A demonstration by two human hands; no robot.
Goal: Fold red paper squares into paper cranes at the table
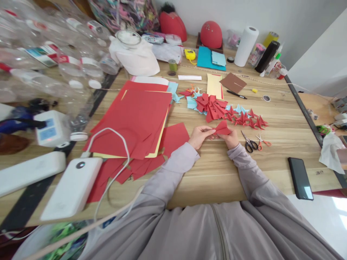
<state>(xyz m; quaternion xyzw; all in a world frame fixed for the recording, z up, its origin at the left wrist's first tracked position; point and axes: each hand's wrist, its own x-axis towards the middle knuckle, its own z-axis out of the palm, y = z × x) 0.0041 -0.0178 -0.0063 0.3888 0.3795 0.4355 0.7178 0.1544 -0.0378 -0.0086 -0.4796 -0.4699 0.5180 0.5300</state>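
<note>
A folded piece of red paper (222, 128) is held between both hands, just above the wooden table. My left hand (201, 135) pinches its left edge, fingers closed. At its lower right, my right hand (230, 138) grips it, with some fingers hidden behind the paper. Right beyond the hands lies a pile of folded red paper pieces (211, 107). Red pointed paper figures (244, 118) spread to the right of that pile, with light blue ones (239, 109) among them. Black-handled scissors (249, 143) and orange-handled scissors (261, 142) rest beside my right hand.
Stacked red sheets (141, 119) cover the table's left part, with red offcuts (146, 167) in front. A white power bank (73, 187) with a cable lies front left. A black phone (300, 178) sits front right. Plastic bottles (67, 65) crowd the left. A paper roll (246, 47) stands behind.
</note>
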